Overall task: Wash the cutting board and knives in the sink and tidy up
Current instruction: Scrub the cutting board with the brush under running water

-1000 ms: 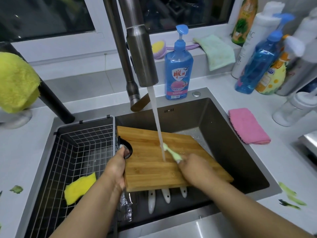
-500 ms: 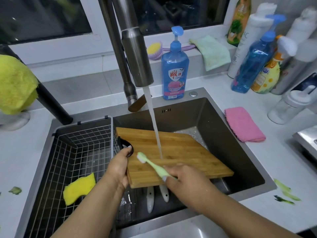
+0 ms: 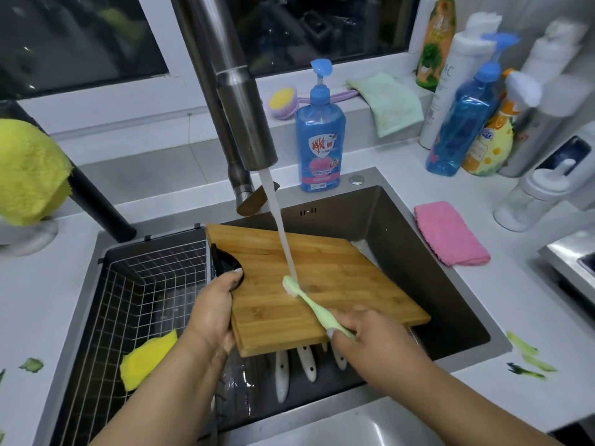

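Observation:
A bamboo cutting board (image 3: 338,268) lies tilted over the steel sink (image 3: 402,220). My left hand (image 3: 214,312) grips its left edge, thumb at the black handle hole. My right hand (image 3: 370,336) holds a pale green toothbrush (image 3: 309,302), whose bristles press on the board's middle. Water from the tap (image 3: 248,123) falls right onto the brush head. Three white knife handles (image 3: 304,365) stick out from under the board's near edge; their blades are hidden.
A wire basket (image 3: 145,300) fills the sink's left part, with a yellow sponge (image 3: 148,358) in it. A blue soap bottle (image 3: 320,136) stands behind the sink, a pink cloth (image 3: 450,233) to its right. Several bottles crowd the right back corner. Green peel scraps (image 3: 528,358) lie on the counter.
The toothbrush head swept left across the board and is now back under the water stream. My left hand kept its hold on the board's edge.

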A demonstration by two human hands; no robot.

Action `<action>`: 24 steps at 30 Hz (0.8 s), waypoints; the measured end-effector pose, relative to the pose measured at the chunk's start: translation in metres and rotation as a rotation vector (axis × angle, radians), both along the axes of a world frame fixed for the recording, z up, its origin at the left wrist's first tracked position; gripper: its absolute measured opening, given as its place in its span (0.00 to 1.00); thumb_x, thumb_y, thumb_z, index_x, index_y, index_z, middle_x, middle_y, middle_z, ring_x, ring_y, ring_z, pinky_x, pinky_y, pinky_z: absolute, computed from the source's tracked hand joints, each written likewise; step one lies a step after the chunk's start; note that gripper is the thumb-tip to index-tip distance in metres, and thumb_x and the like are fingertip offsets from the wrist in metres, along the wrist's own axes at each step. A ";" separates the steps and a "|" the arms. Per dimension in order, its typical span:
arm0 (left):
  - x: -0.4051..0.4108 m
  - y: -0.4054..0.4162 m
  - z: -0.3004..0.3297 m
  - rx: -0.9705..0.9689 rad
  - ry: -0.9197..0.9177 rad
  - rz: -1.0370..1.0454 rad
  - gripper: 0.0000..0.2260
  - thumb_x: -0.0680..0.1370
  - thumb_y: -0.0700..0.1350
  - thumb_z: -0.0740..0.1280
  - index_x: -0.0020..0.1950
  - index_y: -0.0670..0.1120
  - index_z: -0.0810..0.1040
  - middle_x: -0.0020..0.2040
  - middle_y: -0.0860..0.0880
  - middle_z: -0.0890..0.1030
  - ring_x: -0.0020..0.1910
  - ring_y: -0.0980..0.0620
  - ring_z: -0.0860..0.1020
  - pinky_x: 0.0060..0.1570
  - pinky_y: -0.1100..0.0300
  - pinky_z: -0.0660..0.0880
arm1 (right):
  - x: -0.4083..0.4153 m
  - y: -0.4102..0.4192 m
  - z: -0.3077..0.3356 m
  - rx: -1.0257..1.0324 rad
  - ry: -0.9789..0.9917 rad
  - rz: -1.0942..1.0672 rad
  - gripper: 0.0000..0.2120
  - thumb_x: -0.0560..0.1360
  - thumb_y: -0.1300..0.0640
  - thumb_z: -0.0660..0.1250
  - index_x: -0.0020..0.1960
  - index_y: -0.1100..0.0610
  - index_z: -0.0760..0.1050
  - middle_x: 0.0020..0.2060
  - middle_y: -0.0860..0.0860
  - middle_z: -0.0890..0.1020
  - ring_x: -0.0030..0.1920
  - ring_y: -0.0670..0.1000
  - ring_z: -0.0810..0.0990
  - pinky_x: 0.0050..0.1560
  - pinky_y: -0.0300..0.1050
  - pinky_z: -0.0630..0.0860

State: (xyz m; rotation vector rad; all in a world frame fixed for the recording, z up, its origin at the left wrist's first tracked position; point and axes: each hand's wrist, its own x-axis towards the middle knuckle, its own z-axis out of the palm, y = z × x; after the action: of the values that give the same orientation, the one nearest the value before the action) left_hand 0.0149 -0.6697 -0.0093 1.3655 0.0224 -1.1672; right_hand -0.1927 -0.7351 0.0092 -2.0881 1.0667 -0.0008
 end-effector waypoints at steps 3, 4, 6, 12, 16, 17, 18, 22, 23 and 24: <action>0.004 0.002 0.008 -0.029 -0.049 0.023 0.11 0.81 0.45 0.59 0.56 0.41 0.77 0.49 0.39 0.81 0.46 0.39 0.81 0.45 0.42 0.79 | -0.001 -0.017 -0.014 -0.017 0.114 -0.091 0.15 0.79 0.47 0.58 0.60 0.51 0.76 0.45 0.50 0.79 0.45 0.49 0.78 0.46 0.44 0.75; 0.004 0.004 0.010 -0.035 -0.056 0.028 0.11 0.81 0.45 0.59 0.56 0.41 0.77 0.50 0.38 0.81 0.47 0.39 0.80 0.46 0.42 0.79 | -0.001 -0.022 -0.018 -0.042 0.161 -0.117 0.15 0.78 0.47 0.58 0.58 0.53 0.77 0.43 0.50 0.79 0.44 0.50 0.78 0.44 0.44 0.75; 0.006 0.007 0.014 -0.041 -0.062 0.036 0.12 0.81 0.45 0.59 0.57 0.41 0.77 0.51 0.38 0.80 0.47 0.40 0.80 0.44 0.43 0.79 | 0.001 -0.025 -0.023 -0.079 0.183 -0.123 0.15 0.78 0.47 0.57 0.53 0.55 0.77 0.42 0.51 0.79 0.44 0.51 0.78 0.42 0.44 0.74; 0.019 0.024 0.018 -0.052 -0.084 0.054 0.15 0.80 0.46 0.60 0.63 0.40 0.74 0.54 0.37 0.79 0.48 0.39 0.80 0.45 0.42 0.79 | 0.006 -0.016 -0.028 -0.108 0.129 -0.049 0.13 0.78 0.47 0.59 0.54 0.52 0.77 0.45 0.49 0.79 0.45 0.51 0.78 0.43 0.44 0.74; 0.020 0.033 0.017 -0.068 -0.065 0.077 0.17 0.78 0.46 0.62 0.66 0.42 0.73 0.61 0.36 0.77 0.55 0.36 0.78 0.45 0.39 0.78 | 0.007 -0.029 -0.035 -0.126 0.222 -0.098 0.14 0.76 0.47 0.59 0.55 0.52 0.79 0.43 0.51 0.80 0.45 0.52 0.79 0.38 0.42 0.70; 0.019 0.034 0.016 -0.067 -0.069 0.080 0.18 0.78 0.46 0.62 0.67 0.42 0.72 0.62 0.35 0.76 0.56 0.35 0.77 0.45 0.40 0.78 | 0.008 -0.025 -0.032 -0.095 0.159 -0.073 0.14 0.76 0.47 0.60 0.56 0.51 0.79 0.43 0.51 0.81 0.43 0.51 0.79 0.37 0.42 0.69; 0.019 0.034 0.016 -0.064 -0.077 0.083 0.19 0.78 0.46 0.63 0.67 0.41 0.72 0.62 0.35 0.76 0.57 0.35 0.77 0.44 0.40 0.78 | 0.010 -0.018 -0.028 -0.050 0.067 -0.039 0.13 0.77 0.47 0.62 0.57 0.49 0.79 0.43 0.50 0.82 0.41 0.49 0.79 0.37 0.43 0.70; 0.016 0.033 0.017 -0.064 -0.096 0.085 0.19 0.78 0.47 0.63 0.67 0.39 0.71 0.61 0.34 0.77 0.56 0.34 0.78 0.45 0.38 0.78 | 0.017 0.005 -0.016 0.123 -0.205 0.012 0.12 0.76 0.49 0.65 0.57 0.48 0.80 0.35 0.46 0.79 0.36 0.44 0.77 0.40 0.43 0.76; 0.015 0.032 0.017 -0.061 -0.103 0.091 0.19 0.78 0.46 0.63 0.67 0.38 0.71 0.61 0.34 0.77 0.58 0.33 0.77 0.47 0.36 0.77 | 0.019 0.009 -0.013 0.138 -0.237 -0.007 0.11 0.76 0.49 0.66 0.57 0.47 0.80 0.32 0.44 0.76 0.34 0.43 0.75 0.37 0.41 0.74; 0.013 0.031 0.017 -0.054 -0.112 0.101 0.19 0.78 0.46 0.63 0.67 0.38 0.71 0.61 0.33 0.77 0.58 0.32 0.77 0.49 0.35 0.77 | 0.021 0.014 -0.010 0.136 -0.263 -0.007 0.12 0.75 0.49 0.67 0.58 0.45 0.79 0.31 0.43 0.74 0.33 0.42 0.74 0.36 0.38 0.72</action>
State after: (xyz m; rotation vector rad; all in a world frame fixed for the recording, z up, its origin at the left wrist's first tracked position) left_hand 0.0277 -0.6387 0.0079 1.3647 -0.0197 -0.9996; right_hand -0.1713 -0.7215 -0.0009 -1.9009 0.8889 -0.1959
